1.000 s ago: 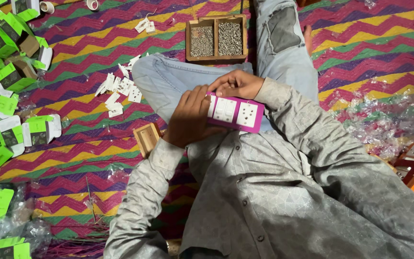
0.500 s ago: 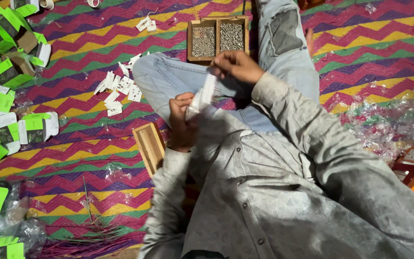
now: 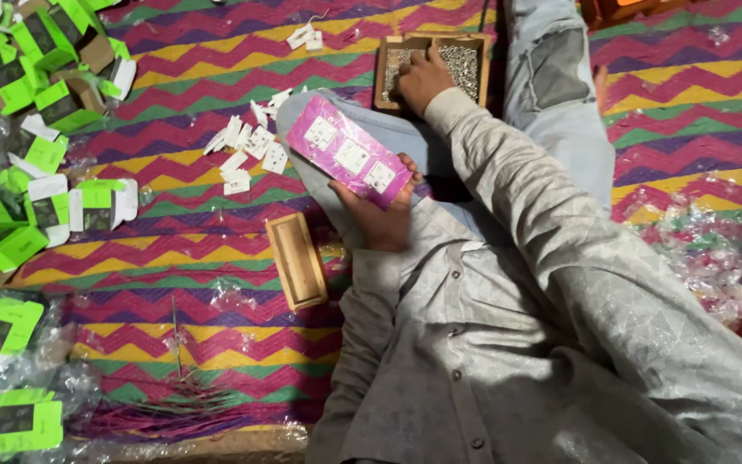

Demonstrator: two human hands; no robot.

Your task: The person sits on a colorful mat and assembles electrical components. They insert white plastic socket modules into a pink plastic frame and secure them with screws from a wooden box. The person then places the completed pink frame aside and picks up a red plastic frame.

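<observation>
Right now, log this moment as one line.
left hand: holds pink switch plate | right hand: in wooden screw tray | mat: green boxes

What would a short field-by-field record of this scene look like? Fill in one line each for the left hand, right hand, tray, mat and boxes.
left hand: left hand holds a purple plate with three white switches
right hand: right hand reaches into the wooden tray of small metal parts
mat: zigzag striped mat with white paper scraps and a wooden lid
boxes: green boxes piled on one side
</observation>
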